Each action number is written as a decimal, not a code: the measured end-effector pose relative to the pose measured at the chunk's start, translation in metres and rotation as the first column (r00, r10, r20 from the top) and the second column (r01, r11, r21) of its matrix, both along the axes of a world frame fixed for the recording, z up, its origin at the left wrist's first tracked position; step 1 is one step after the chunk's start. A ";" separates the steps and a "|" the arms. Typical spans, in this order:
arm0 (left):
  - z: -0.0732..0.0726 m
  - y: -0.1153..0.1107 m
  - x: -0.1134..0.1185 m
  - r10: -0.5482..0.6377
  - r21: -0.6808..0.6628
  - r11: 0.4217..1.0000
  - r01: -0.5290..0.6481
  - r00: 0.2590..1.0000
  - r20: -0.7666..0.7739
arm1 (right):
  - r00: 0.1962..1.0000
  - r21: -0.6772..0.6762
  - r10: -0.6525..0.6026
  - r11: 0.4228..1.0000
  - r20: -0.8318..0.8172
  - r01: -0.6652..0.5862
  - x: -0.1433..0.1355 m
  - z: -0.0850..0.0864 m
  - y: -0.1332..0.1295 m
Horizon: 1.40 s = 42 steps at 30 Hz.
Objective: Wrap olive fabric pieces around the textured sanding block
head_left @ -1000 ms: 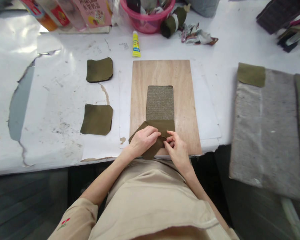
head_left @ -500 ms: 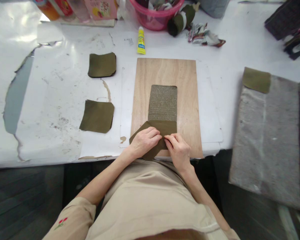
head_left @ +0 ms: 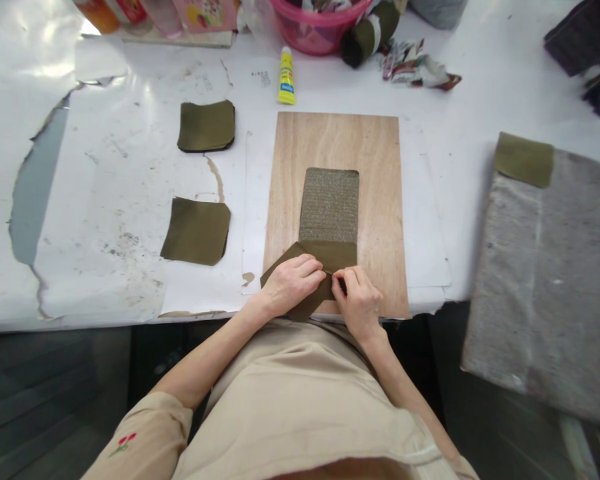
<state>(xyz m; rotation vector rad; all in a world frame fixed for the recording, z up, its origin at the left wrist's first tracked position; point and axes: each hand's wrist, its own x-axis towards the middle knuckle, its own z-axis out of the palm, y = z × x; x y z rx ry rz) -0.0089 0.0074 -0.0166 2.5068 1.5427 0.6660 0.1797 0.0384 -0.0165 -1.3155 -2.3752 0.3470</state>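
White paper [head_left: 130, 160], creased and stained, covers the bench [head_left: 37, 187], whose grey-blue top shows through a long tear toward the left edge. Near the middle of the front edge lies a plywood board [head_left: 380, 200]. On it rests a ribbed, speckled panel [head_left: 330, 203], with an olive cloth [head_left: 335, 253] at its near end; one angled corner of the cloth sticks out to the left and another part reaches down to the board's front edge.

Both hands meet over this cloth. The left hand [head_left: 294, 283] lies across it, fingers bunched side by side and curled down; whether its thumb grips underneath, I cannot tell. Just beside those fingertips, the right hand [head_left: 359, 297] pinches the cloth between thumb and forefinger, its other fingers curled in.

Left of the board sit two stacks of olive pieces, a far stack [head_left: 207, 125] and a near stack [head_left: 197, 231]. Beyond the board's far edge lies a yellow tube [head_left: 287, 79], with a pink basket [head_left: 317, 33] and an olive roll [head_left: 370, 33] farther back. At the right, a grey slab [head_left: 545, 280] carries an olive patch [head_left: 524, 160] on its far left corner.
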 end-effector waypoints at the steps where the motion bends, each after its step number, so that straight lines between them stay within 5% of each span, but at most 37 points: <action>1: 0.001 0.000 0.000 0.002 0.001 1.000 -0.002 1.000 0.000 | 0.999 -0.024 0.030 0.999 -0.030 -0.031 0.003 0.000 0.001; 8: 0.001 0.000 0.001 0.022 0.036 0.999 -0.021 1.000 -0.005 | 0.982 -0.109 0.108 0.986 -0.152 -0.126 0.016 -0.002 0.002; 16: -0.010 -0.006 -0.001 -0.011 0.115 0.993 0.022 0.996 -0.091 | 0.985 -0.028 0.146 0.988 -0.086 -0.149 0.019 -0.008 -0.002; 42: 0.001 -0.004 0.000 -0.050 0.107 0.992 0.068 0.984 -0.169 | 0.986 -0.007 0.163 0.987 -0.025 -0.163 0.020 0.001 -0.002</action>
